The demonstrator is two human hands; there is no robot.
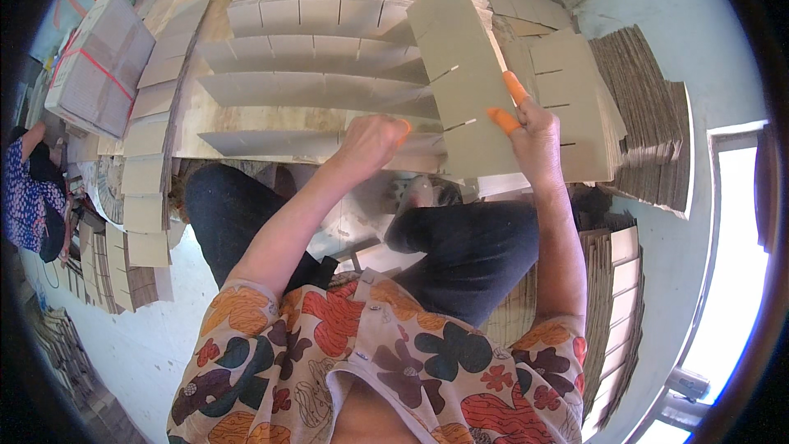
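while the right hand (532, 127) pinches a slotted cardboard sheet (468, 74), the left hand (371, 140) grips upright cardboard dividers (312, 90), fist closed.

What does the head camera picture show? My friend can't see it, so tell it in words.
A seated person's right hand, with orange fingertip covers, holds up a slotted cardboard strip, while the left hand rests on rows of upright cardboard dividers. Stacks of cardboard pieces lie all around.

Head-worn fisheye looks steeply down, close over the lap.
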